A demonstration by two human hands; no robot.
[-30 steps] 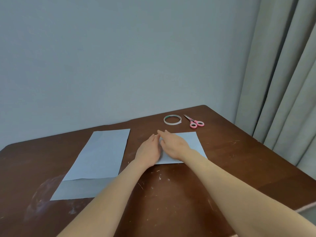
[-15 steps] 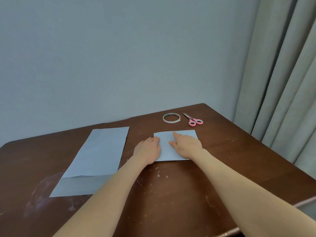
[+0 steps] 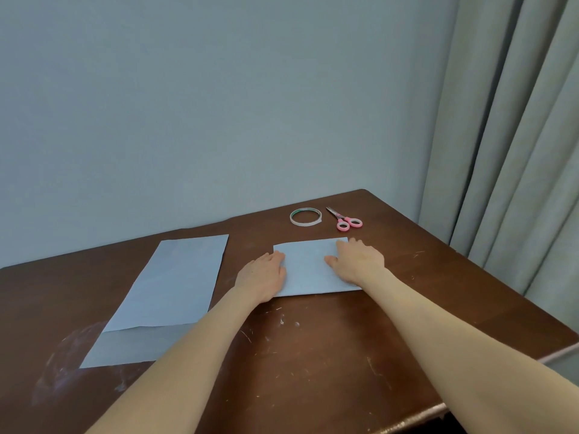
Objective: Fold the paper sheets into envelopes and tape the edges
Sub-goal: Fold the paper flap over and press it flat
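Note:
A small folded pale blue paper (image 3: 307,267) lies flat on the brown wooden table (image 3: 329,349). My left hand (image 3: 262,277) rests flat on its left edge with straight fingers. On the right part of that paper my right hand (image 3: 358,260) presses down, fingers spread toward the far right corner. To the left lie two larger pale blue sheets (image 3: 169,292), one overlapping the other. A thin tape roll (image 3: 305,217) and pink-handled scissors (image 3: 344,219) sit beyond the folded paper near the wall.
The table's far edge meets a pale blue wall. Grey curtains (image 3: 513,145) hang at the right, past the table's right edge. Scratches and a whitish smear mark the near tabletop.
My right hand has slid from beside my left hand across the folded paper to its right side. The left hand has stayed at the left edge.

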